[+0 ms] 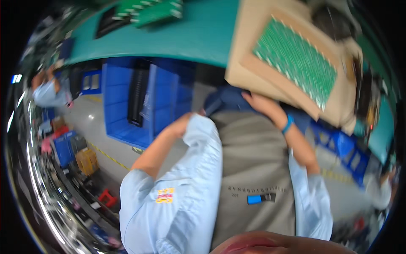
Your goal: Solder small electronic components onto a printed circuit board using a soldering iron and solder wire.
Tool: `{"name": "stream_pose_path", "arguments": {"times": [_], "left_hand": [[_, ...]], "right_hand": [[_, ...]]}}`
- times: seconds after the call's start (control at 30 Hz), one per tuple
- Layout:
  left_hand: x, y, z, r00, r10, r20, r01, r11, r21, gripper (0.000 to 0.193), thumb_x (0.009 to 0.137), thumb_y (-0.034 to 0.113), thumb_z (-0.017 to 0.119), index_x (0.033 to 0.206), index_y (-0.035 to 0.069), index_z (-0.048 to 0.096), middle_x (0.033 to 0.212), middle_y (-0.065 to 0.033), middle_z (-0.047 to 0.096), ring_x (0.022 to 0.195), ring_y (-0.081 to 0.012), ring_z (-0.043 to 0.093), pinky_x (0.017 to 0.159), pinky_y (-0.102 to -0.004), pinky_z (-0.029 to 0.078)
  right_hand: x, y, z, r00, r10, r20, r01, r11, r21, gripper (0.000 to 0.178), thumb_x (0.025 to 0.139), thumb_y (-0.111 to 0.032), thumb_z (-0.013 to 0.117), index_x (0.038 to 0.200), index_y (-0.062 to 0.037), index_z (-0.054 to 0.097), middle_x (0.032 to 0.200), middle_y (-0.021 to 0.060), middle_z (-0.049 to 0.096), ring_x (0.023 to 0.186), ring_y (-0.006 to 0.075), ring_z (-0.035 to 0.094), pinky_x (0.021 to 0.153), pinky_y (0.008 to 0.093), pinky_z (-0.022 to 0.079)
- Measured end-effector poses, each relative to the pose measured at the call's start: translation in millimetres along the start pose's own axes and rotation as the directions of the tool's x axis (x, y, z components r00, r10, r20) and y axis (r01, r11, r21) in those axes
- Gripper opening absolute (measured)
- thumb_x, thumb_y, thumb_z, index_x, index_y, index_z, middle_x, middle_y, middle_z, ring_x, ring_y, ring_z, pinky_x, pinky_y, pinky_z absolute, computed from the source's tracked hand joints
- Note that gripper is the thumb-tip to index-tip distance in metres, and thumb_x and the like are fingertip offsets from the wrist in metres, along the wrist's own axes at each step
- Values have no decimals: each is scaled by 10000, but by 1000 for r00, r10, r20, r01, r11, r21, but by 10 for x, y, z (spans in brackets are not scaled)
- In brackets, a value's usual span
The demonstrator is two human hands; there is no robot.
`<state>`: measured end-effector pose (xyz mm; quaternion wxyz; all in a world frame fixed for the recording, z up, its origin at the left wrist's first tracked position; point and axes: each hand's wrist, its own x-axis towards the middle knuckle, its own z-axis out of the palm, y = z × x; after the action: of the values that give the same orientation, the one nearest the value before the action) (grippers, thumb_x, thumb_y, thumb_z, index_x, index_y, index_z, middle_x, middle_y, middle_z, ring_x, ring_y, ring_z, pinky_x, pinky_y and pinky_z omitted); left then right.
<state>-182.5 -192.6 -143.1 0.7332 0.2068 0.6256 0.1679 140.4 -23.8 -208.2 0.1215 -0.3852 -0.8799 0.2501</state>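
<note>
My right hand (259, 104) lies at my waist, over the dark blue trousers (230, 99), with its fingers stretched out and nothing visible in them. A blue band (288, 124) circles that wrist. Bent in at my other side, my left hand (185, 122) is near the blue plastic bin (116, 132); its fingers are hidden. Inside the bin stands a long black slotted part (136, 95). Beyond my right hand, a panel of green circuit boards (296, 59) rests on brown cardboard (237, 67).
A teal bench top (203, 31) runs across the far side, carrying more green circuit boards (158, 15). Blue plastic frames (342, 146) stand at the right. Another person (53, 91) works at the far left, near a cardboard box (86, 161) and a red stool (108, 197).
</note>
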Motion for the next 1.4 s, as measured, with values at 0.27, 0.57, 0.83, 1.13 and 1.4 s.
{"name": "stream_pose_path", "arguments": {"times": [0.27, 0.57, 0.83, 1.13, 1.4], "left_hand": [[299, -473, -173, 943, -285, 171, 331, 831, -446, 327, 991, 326, 590, 1003, 32, 732, 863, -71, 732, 700, -188, 650, 655, -311, 518], [374, -513, -216, 942, -310, 129, 312, 669, -674, 364, 990, 348, 577, 1069, 29, 732, 903, -89, 755, 687, -214, 674, 630, -312, 515], [363, -455, -238, 959, -273, 74, 244, 664, -707, 397, 973, 362, 590, 1156, 36, 724, 996, -98, 774, 747, -216, 702, 651, -309, 523], [385, -523, -266, 963, -230, 137, 259, 676, -689, 425, 945, 386, 616, 1177, 45, 720, 1055, -104, 772, 807, -216, 707, 688, -307, 525], [268, -272, -59, 964, -237, -122, 119, 793, -598, 421, 927, 408, 638, 1142, 56, 726, 1045, -107, 771, 816, -224, 707, 699, -308, 524]], "right_hand": [[138, -242, -387, 977, 61, 202, -93, 984, 153, 275, 898, -200, 713, 1132, -62, 679, 1102, 130, 713, 988, 350, 676, 865, 439, 537], [158, -493, -515, 904, -24, 428, -80, 972, 223, 212, 886, -186, 709, 1060, -65, 702, 1008, 118, 729, 885, 335, 683, 806, 427, 542], [242, -495, -454, 900, -75, 429, -8, 982, 189, 200, 851, -92, 697, 1044, -46, 670, 945, 138, 712, 810, 342, 664, 737, 424, 531], [248, -517, -435, 914, -68, 400, -21, 977, 212, 185, 819, -68, 654, 987, -21, 713, 936, 174, 739, 773, 381, 676, 723, 445, 544], [253, -468, -310, 920, -149, 363, 76, 975, 209, 179, 832, -54, 636, 1001, -24, 691, 914, 165, 728, 802, 374, 675, 734, 435, 532]]}}
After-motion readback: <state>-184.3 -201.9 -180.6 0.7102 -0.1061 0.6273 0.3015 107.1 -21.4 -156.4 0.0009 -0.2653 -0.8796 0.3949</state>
